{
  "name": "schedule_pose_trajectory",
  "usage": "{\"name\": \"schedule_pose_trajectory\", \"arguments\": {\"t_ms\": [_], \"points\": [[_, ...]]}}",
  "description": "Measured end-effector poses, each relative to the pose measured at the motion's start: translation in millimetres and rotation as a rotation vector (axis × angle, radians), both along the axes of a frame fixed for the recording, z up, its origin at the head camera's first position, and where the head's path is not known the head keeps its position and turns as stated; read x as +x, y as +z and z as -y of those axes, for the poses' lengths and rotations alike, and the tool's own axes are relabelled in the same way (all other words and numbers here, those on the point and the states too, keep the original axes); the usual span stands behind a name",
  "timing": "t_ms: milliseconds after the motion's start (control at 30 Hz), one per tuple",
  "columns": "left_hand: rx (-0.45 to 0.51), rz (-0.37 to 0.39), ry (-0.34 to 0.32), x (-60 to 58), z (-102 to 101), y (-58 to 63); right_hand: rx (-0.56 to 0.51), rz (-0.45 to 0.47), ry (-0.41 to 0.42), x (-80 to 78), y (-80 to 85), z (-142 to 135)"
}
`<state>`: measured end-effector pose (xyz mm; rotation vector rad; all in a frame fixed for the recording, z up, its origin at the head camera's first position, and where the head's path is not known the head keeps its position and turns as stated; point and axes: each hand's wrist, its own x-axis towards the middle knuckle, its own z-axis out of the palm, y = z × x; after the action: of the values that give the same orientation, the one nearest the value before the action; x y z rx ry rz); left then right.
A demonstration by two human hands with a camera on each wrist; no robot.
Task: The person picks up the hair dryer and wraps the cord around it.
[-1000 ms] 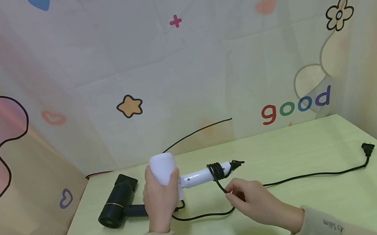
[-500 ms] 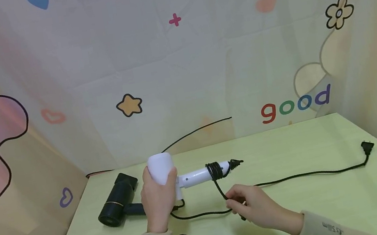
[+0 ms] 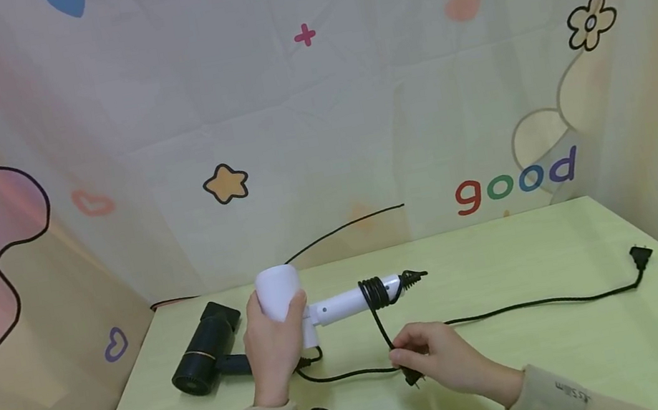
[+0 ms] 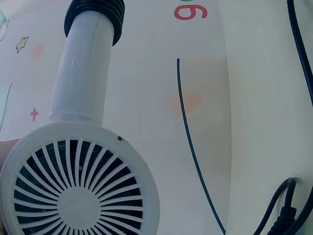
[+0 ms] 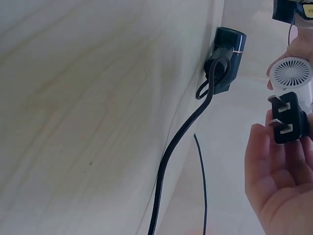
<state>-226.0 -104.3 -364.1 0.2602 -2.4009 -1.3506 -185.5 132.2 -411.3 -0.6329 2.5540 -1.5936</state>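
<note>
My left hand [image 3: 276, 350] grips the head of a white hair dryer [image 3: 279, 290], whose handle points right. Black cord [image 3: 374, 294] is wound in several turns round the handle near its end. A length of it runs down to my right hand [image 3: 442, 354], which pinches the cord at its black two-pin plug [image 3: 411, 375]. In the right wrist view the plug [image 5: 288, 117] shows its metal pins, with the fingers curled beside it. Left wrist view: the slatted round vent [image 4: 78, 191] fills the lower left.
A black hair dryer [image 3: 200, 361] lies on the pale table [image 3: 557, 355] to the left, its handle partly behind my left hand. Its black cord [image 3: 535, 305] seems to run across the table to a second plug [image 3: 641, 256] on the right. A patterned curtain [image 3: 354, 121] hangs behind.
My right hand has slid down along the cord to its end, and the plug now shows below the fingers. My left hand and the white hair dryer have shifted slightly left.
</note>
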Motion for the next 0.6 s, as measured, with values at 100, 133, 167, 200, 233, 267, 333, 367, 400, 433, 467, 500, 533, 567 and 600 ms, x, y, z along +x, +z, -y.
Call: {"name": "schedule_pose_trajectory", "arguments": {"t_ms": [100,133,167,200,233,267,333,367,400,433,467,500,533,567,600], "points": [[0.013,0.012,-0.006,0.3,0,0.3,-0.013,0.021,0.007,-3.3,-1.3,-1],[0.018,0.013,-0.009,0.2,0,0.1,-0.016,0.024,0.01,-4.6,-1.8,-1],[0.024,0.015,-0.012,0.3,-1,0.2,-0.015,0.025,0.014,-5.9,-2.2,-2],[0.028,0.013,-0.015,0.3,-1,0.1,-0.014,0.026,0.018,-7.3,-2.6,-2],[0.032,0.012,-0.018,0.3,-1,-0.2,-0.012,0.027,0.022,-8.6,-3.0,-3],[0.037,0.01,-0.022,0.2,-1,-0.6,-0.012,0.032,0.03,-10.1,-3.4,-4],[0.052,0.011,-0.034,0.0,-1,-1.1,-0.01,0.037,0.048,-13.2,-4.3,-6],[0.061,0.015,-0.042,0.1,-1,-1.3,-0.009,0.041,0.056,-14.8,-4.6,-7],[0.068,0.017,-0.05,0.2,-1,-1.3,-0.008,0.044,0.066,-16.5,-4.8,-8],[0.078,0.021,-0.058,0.2,-1,-1.5,-0.002,0.044,0.076,-18.2,-4.9,-9],[0.085,0.026,-0.066,0.2,-1,-1.6,0.005,0.043,0.084,-20.0,-4.8,-11],[0.091,0.032,-0.073,0.6,-1,-1.4,0.016,0.038,0.091,-21.9,-4.5,-12],[0.095,0.038,-0.08,0.9,-1,-1.4,0.028,0.034,0.098,-23.6,-4.1,-13],[0.098,0.046,-0.085,1.4,-2,-1.0,0.039,0.032,0.106,-25.4,-3.7,-13],[0.103,0.051,-0.092,1.8,-2,-0.9,0.05,0.025,0.114,-27.0,-3.0,-14]]}}
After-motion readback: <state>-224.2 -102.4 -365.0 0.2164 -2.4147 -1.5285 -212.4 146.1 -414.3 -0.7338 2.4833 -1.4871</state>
